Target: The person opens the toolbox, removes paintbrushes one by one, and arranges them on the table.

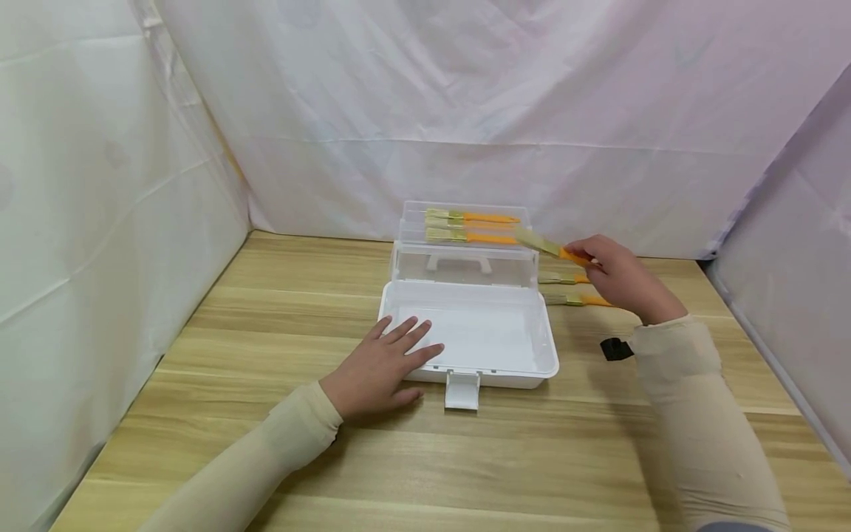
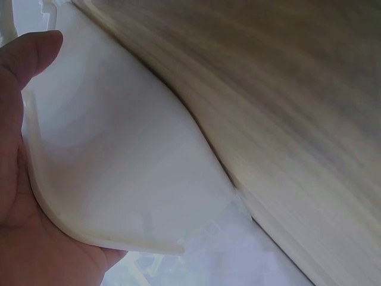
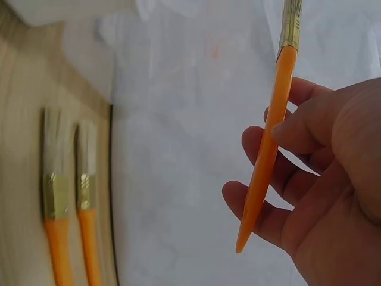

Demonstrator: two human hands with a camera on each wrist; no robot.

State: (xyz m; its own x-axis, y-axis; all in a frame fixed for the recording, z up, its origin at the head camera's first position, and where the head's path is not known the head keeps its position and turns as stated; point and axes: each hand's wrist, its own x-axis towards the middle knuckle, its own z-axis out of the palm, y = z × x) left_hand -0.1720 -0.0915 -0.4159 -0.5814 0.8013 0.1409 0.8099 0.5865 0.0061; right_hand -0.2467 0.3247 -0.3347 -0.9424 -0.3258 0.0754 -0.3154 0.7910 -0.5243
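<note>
Pale wood-grain counter point(image 1: 286, 295), open white plastic box point(image 1: 482, 332)

Its clear plastic lid point(image 1: 414, 270) is folded back; the left hand point(image 1: 375, 369) rests, grip spread, on the near-left rim; the right hand point(image 1: 621, 279), grip pinching an orange-handled, pale-bristled brush point(image 3: 278, 89), hovers by the lid's right end; three similar brushes point(image 1: 492, 239) lie, apparently, in the lid; two more brushes point(image 1: 575, 300) lie right of it.

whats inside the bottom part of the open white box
Inside the white box, only its own bare floor and walls show. The left hand covers the near left corner, so anything under that hand cannot be seen.
</note>
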